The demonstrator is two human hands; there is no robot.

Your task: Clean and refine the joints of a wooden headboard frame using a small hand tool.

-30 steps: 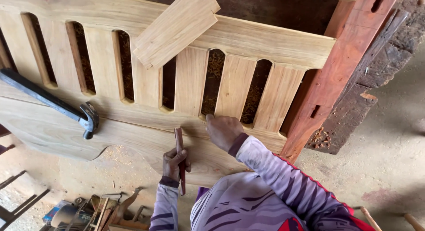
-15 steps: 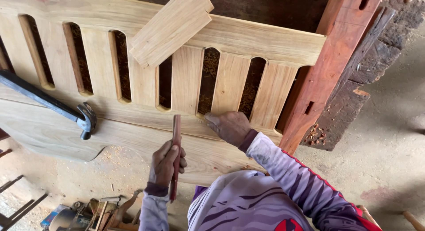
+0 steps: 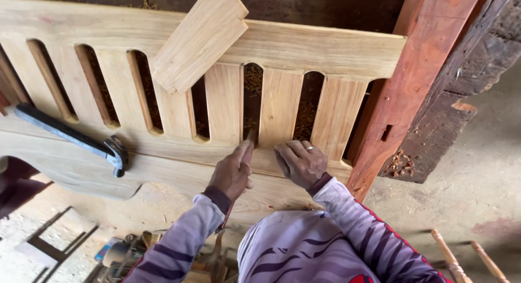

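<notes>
- Left hand [image 3: 232, 174] has its fingers closed round a chisel [image 3: 247, 147]; only a short length of the tool shows above the fist, tip at the bottom end of a slot [image 3: 251, 101] in the slatted wooden panel [image 3: 282, 49].
- Right hand [image 3: 302, 162] lies flat on the panel's lower rail, just right of the chisel tip, fingers loosely curled, holding nothing. A ring shows on one finger.
- That slot is the one left of the middle slat [image 3: 279, 106]; the panel itself lies flat and fills the upper frame.
- Doing it well, my read: keep the bracing hand behind and to the side of the edge, never ahead of it. It sits close now.
- Take thin paring cuts at the rounded slot end; work with the grain of the rail so it doesn't tear out.
- Keep the tool low and steady, push from the forearm, let the right hand guide only.
- A loose board [image 3: 199, 39] lies tilted across the panel, up and left of the slot; a black hammer [image 3: 76, 137] lies on the panel far left. Both well clear of the cut.
- Red timber post [image 3: 410, 82] stands right of the panel; can't tell whether it is joined to the panel.
</notes>
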